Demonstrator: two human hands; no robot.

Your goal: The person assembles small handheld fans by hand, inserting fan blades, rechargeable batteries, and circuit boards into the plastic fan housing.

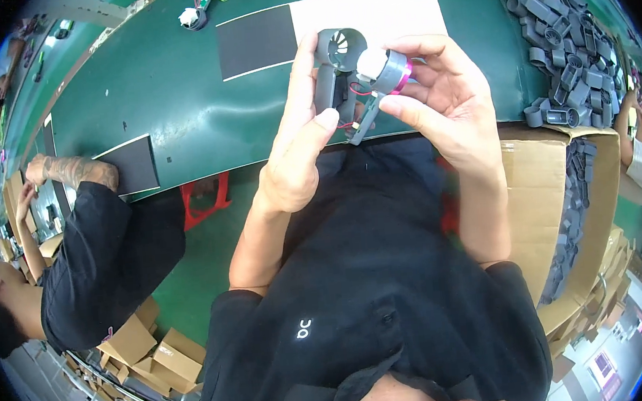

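Observation:
Both my hands are raised over the near edge of the green table. My left hand (293, 145) is closed round a dark grey plastic housing (326, 85), whose round, open end with light fins inside faces up. Held between the fingers and thumb of my right hand (449, 97) is a small motor unit (389, 72) with a white cap, a grey ring and a magenta band. Thin red wires run from it toward the housing. A narrow grey strip (364, 123) hangs below the unit, near my right thumb. My fingers partly hide both parts.
A large pile of grey plastic housings (571, 49) lies at the table's right, above a cardboard box (540, 219) holding more. A black-and-white sheet (366, 13) lies ahead; a similar motor assembly (196, 14) is at far left. A co-worker (103, 242) works at left.

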